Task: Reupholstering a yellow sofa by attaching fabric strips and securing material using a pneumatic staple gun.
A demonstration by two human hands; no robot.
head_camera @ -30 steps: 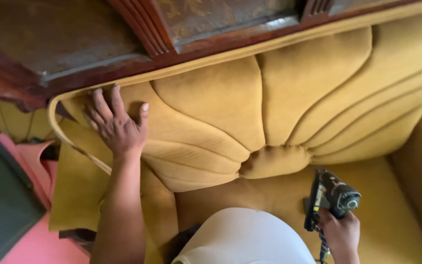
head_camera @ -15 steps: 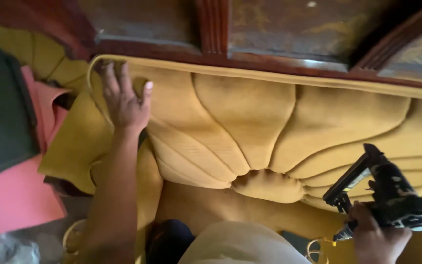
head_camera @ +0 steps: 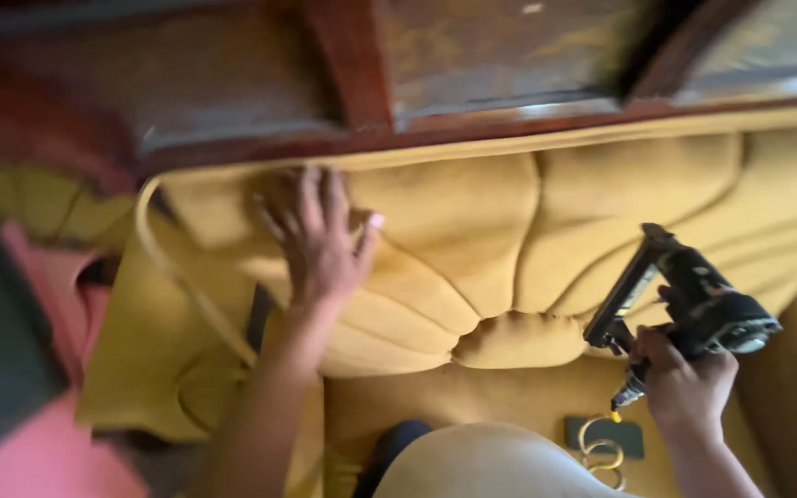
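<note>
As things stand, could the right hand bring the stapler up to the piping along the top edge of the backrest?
Probably yes. The right hand holds the stapler in front of the backrest, with nothing between it and the piping. The left hand presses the fabric farther left, out of the way.

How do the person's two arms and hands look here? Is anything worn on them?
Both forearms are bare, with no sleeves showing. The left hand wears no glove, and no ring or watch is visible; its thumbnail looks pale. The right hand is also ungloved, with a bare wrist. The picture is somewhat blurred, so small details cannot be told.
</note>
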